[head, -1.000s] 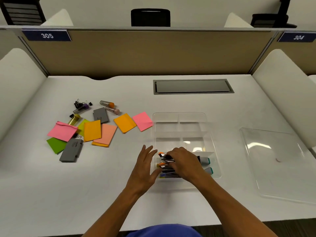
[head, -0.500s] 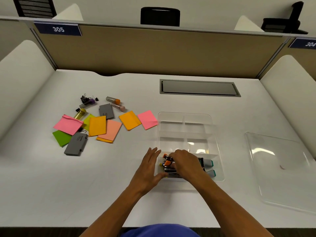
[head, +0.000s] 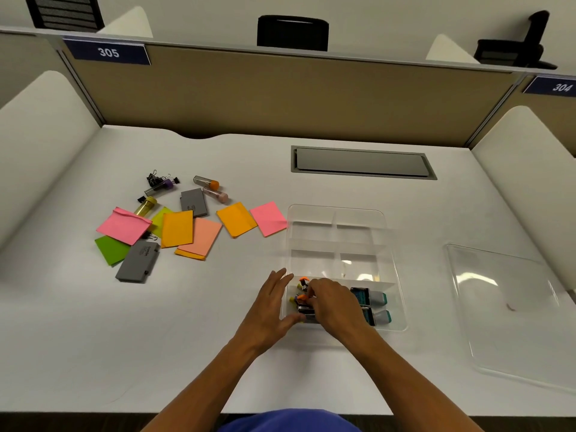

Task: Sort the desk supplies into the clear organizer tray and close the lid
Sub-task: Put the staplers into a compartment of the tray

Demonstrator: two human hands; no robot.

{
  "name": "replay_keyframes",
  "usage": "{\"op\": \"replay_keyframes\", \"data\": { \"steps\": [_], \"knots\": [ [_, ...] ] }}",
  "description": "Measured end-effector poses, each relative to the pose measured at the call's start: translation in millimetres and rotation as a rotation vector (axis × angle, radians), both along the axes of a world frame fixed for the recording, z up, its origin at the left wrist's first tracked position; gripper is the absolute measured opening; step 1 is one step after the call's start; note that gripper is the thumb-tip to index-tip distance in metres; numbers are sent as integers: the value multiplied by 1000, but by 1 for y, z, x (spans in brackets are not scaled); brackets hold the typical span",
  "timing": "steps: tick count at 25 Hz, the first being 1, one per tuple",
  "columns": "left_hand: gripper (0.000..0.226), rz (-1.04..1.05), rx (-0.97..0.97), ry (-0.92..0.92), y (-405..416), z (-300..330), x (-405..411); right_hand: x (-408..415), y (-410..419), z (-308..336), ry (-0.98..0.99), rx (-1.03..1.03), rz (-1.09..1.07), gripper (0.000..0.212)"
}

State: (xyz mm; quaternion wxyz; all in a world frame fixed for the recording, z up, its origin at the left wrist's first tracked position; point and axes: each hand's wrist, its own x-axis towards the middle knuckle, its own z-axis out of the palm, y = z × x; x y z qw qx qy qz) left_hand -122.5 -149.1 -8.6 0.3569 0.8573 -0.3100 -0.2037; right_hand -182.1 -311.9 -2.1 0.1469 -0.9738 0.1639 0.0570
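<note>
while the left hand point(head: 269, 310) lies flat-fingered against the clear organizer tray point(head: 391, 244), the right hand point(head: 332, 302) curls over the markers point(head: 372, 305) in its near compartment; whether it grips one i cannot tell. a nudge could skid the light tray. the lid point(head: 511, 310) lies well apart.

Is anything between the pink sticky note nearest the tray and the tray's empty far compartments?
Nothing visible: the pink sticky note lies flat beside the organizer tray, at its far-left wall. Only that low clear wall separates them; the far compartments look empty.
</note>
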Motion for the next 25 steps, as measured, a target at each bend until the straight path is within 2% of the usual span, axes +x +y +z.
{"op": "replay_keyframes", "data": {
  "steps": [5,11,14,17,21,25],
  "knots": [
    [85,13,8,6,-1,0,-1,-1,3,5,-12,-112,-7,26],
    [85,13,0,-6,0,-1,0,10,-7,16,123,42,-58,34],
    [85,8,-12,-15,1,-2,-1,4,-5,16,83,99,55,32],
    [84,17,-16,-12,0,-2,-1,-2,-2,16,12,49,139,27],
    [83,22,-18,-8,0,-1,-2,-8,0,14,6,-59,43,25],
    [81,28,-33,1,0,1,-4,-4,-2,17,5,-154,46,25]
  ]
}}
